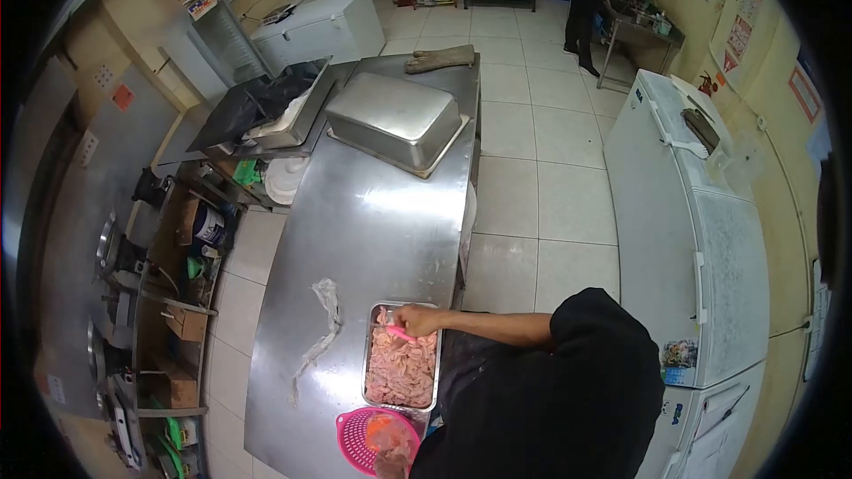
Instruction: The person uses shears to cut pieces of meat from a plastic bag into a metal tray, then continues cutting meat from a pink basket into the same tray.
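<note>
A metal tray [366,381] full of raw, pale pink meat strips [402,372] lies on the steel table. Over its far end, my right hand [419,320] is closed around a slim tool with a bright pink handle [397,332], whose tip is over the meat. Beside the tray's near end is a pink perforated colander [351,440] holding more meat [384,434] and something orange. My left hand [390,464] grips the colander's near rim, its fingers partly hidden.
Crumpled clear plastic [325,324] lies on the steel table [355,239]. Farther along stand an upturned metal pan [395,111] and a glove [439,58]. White chest freezers [661,231] line the right side; shelves [177,302] stand left. A person [593,9] works at a far sink.
</note>
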The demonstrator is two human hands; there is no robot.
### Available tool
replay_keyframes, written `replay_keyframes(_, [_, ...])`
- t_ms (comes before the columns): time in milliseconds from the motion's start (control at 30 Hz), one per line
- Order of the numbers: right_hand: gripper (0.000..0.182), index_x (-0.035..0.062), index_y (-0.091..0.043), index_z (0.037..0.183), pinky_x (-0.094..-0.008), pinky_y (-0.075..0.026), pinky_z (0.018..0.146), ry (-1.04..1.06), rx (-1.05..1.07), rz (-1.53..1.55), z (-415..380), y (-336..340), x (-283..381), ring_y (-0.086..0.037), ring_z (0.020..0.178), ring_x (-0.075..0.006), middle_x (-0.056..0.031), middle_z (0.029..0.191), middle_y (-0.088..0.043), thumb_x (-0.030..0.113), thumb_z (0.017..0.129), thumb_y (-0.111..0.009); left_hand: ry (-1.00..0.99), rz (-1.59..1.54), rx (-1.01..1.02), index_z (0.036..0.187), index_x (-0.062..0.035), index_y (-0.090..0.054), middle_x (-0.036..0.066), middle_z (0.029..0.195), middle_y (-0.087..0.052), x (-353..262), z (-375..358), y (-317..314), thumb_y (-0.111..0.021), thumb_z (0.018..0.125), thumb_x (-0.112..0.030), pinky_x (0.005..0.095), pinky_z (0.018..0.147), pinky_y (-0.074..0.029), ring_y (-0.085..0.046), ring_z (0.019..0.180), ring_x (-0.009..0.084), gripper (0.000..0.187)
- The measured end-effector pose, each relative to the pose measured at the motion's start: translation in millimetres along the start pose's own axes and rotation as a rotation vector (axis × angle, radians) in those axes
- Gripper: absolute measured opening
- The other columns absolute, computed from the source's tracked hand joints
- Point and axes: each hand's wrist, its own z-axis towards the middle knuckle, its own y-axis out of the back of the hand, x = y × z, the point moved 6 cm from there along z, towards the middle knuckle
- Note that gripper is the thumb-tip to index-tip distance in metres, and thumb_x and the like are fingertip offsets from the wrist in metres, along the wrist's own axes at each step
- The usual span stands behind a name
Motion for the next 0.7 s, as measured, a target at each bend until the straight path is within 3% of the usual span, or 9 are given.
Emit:
replay_keyframes(333, [0.059, 0.0067, -0.05, 0.074, -0.037, -0.042, 0.058, 0.104, 0.124, -0.136, -5, -30, -13, -0.056, 0.066, -0.0246, -0.01, 0.069, -0.056, 0.05, 0.054, -0.084, 0.046, 0.079, -0.134, 0.11, -0.0043, -0.054, 0.015, 0.099, -0.06, 34, -38, 2, -0.051, 0.088, -0.031, 0.0406, 0.077, -0.048, -0.058, 0.09, 0.0323, 0.035])
replay_keyframes(433, [0.054, 0.0076, -0.054, 0.074, -0.0371, -0.041, 0.056, 0.049, 0.136, -0.083, -10, -15, -20, -0.056, 0.064, -0.0231, -0.0081, 0.068, -0.057, 0.046, 0.054, -0.085, -0.215, 0.575, -0.381, 0.112, -0.004, -0.054, 0.015, 0.1, -0.06, 49, -61, -18, -0.051, 0.088, -0.031, 0.0406, 0.079, -0.049, -0.059, 0.091, 0.0325, 0.036])
replay_keyframes(467, [0.039, 0.0055, -0.055, 0.075, -0.0349, -0.045, 0.059, 0.141, 0.155, 0.009, -9, -10, -18, -0.056, 0.066, -0.0198, -0.0063, 0.067, -0.056, 0.034, 0.064, -0.08, -0.232, 0.755, -0.432, 0.113, -0.0039, -0.054, 0.015, 0.101, -0.061, 50, -74, -31, -0.051, 0.088, -0.031, 0.0406, 0.079, -0.049, -0.059, 0.092, 0.0326, 0.037])
replay_keyframes(500, [0.025, 0.0035, -0.056, 0.077, -0.0327, -0.049, 0.062, 0.227, 0.214, 0.114, -9, -11, -18, -0.057, 0.068, -0.0166, -0.0045, 0.067, -0.056, 0.021, 0.075, -0.074, -0.24, 0.54, -0.468, 0.111, -0.0047, -0.056, 0.015, 0.099, -0.062, 19, -73, -8, -0.05, 0.089, -0.032, 0.042, 0.076, -0.048, -0.059, 0.089, 0.0317, 0.035])
replay_keyframes(533, [0.024, 0.0017, -0.06, 0.085, -0.0324, -0.05, 0.063, 0.067, 0.221, 0.141, -18, 2, 7, -0.059, 0.069, -0.017, -0.0055, 0.074, -0.061, 0.02, 0.075, -0.073, -0.26, 0.323, -0.506, 0.109, -0.0055, -0.059, 0.014, 0.097, -0.063, -13, -74, 16, -0.049, 0.09, -0.032, 0.0433, 0.073, -0.047, -0.06, 0.087, 0.0308, 0.034])
replay_keyframes(567, [0.031, -0.0002, -0.062, 0.092, -0.032, -0.05, 0.062, 0.138, 0.211, 0.027, -17, 2, 9, -0.059, 0.07, -0.0166, -0.0056, 0.079, -0.063, 0.023, 0.074, -0.075, 0.337, -0.436, -0.261, 0.1, -0.0047, -0.063, 0.013, 0.085, -0.065, -44, -66, 67, -0.051, 0.089, -0.031, 0.0416, 0.066, -0.046, -0.061, 0.079, 0.0265, 0.031])
replay_keyframes(600, [0.035, -0.0006, -0.059, 0.091, -0.0298, -0.049, 0.061, 0.025, 0.299, -0.009, -19, 6, 22, -0.057, 0.068, -0.0142, -0.0048, 0.08, -0.062, 0.021, 0.072, -0.078, 0.251, -0.729, -0.267, 0.094, -0.0044, -0.064, 0.012, 0.077, -0.064, -73, -61, 99, -0.053, 0.088, -0.029, 0.0379, 0.063, -0.046, -0.061, 0.073, 0.0237, 0.027])
replay_keyframes(667, [0.031, 0.0024, -0.054, 0.087, -0.0259, -0.048, 0.064, 0.045, 0.257, 0.097, -16, 1, 14, -0.055, 0.069, -0.0104, -0.0029, 0.076, -0.059, 0.013, 0.071, -0.079, 0.502, -0.799, -0.352, 0.094, -0.0038, -0.063, 0.011, 0.075, -0.061, -51, -65, 92, -0.057, 0.086, -0.024, 0.0362, 0.065, -0.046, -0.06, 0.076, 0.0233, 0.023])
replay_keyframes(700, [0.032, 0.0031, -0.051, 0.086, -0.0256, -0.049, 0.065, 0.033, 0.278, 0.028, -17, -3, 13, -0.057, 0.07, -0.0105, -0.0037, 0.075, -0.059, 0.011, 0.072, -0.079, 0.364, -0.399, -0.774, 0.1, -0.0042, -0.062, 0.009, 0.088, -0.061, -50, -79, 98, -0.057, 0.087, -0.022, 0.0346, 0.071, -0.046, -0.059, 0.085, 0.0222, 0.022])
